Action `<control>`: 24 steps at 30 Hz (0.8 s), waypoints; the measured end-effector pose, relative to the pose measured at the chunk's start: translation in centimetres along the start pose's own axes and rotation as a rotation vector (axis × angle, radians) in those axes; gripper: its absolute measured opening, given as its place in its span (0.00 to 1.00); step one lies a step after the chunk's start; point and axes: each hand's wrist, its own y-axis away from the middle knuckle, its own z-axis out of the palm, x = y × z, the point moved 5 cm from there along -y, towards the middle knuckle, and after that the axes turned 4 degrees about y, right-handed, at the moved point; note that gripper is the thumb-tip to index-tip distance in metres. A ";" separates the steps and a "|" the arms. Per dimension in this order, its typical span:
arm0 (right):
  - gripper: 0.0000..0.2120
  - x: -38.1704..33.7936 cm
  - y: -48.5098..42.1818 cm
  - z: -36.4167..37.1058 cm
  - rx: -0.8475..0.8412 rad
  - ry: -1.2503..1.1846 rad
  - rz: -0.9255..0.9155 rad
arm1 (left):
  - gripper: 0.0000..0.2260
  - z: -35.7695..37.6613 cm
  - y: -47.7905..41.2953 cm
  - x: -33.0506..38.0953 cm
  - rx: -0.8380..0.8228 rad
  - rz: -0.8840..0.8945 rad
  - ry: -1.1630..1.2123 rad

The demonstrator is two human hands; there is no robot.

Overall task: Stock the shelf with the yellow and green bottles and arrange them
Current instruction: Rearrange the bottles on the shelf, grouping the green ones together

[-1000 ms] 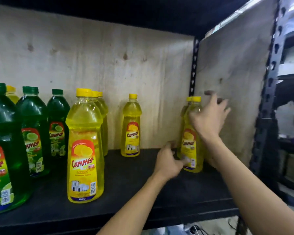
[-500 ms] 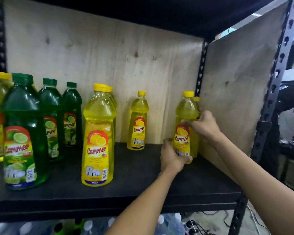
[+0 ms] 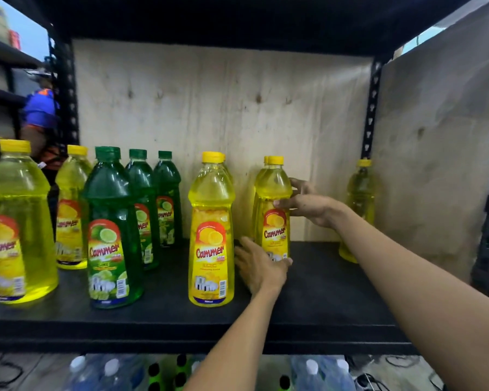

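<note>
A yellow Cammer bottle [image 3: 274, 193] stands upright on the black shelf [image 3: 322, 283], right in front of another yellow bottle. My right hand [image 3: 308, 206] grips its upper body from the right. My left hand [image 3: 261, 268] cups its base from the left front. To its left stands a yellow bottle row [image 3: 211, 230]. Three green bottles [image 3: 114, 230] line up further left, with two yellow bottles [image 3: 19, 221] at the far left. A lone yellow bottle [image 3: 360, 198] stands in the back right corner, partly hidden by my right arm.
Plywood panels [image 3: 223, 122] close the back and right side of the bay. Black perforated posts [image 3: 374, 108] frame it. Water bottles [image 3: 110, 373] sit on the level below. A person in blue [image 3: 40, 111] stands beyond the left post.
The yellow bottle has travelled left from the right corner, held in both hands, and now stands in front of the middle yellow bottle. One yellow bottle stays in the corner.
</note>
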 end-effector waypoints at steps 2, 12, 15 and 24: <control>0.37 0.3 -0.3 -0.1 -0.008 0.000 0.007 | 0.47 0.2 -0.1 0.0 0.000 0.009 -0.009; 0.42 0.3 1.1 0.2 -0.032 0.123 -0.056 | 0.46 -0.5 1.2 0.6 -0.015 0.054 -0.055; 0.42 0.1 2.9 -3.0 0.318 0.339 -0.139 | 0.43 -1.1 3.8 2.7 0.228 0.413 -0.249; 0.43 6.3 4.8 -15.9 0.803 0.288 0.152 | 0.29 9.9 7.6 8.6 -0.272 0.628 -0.097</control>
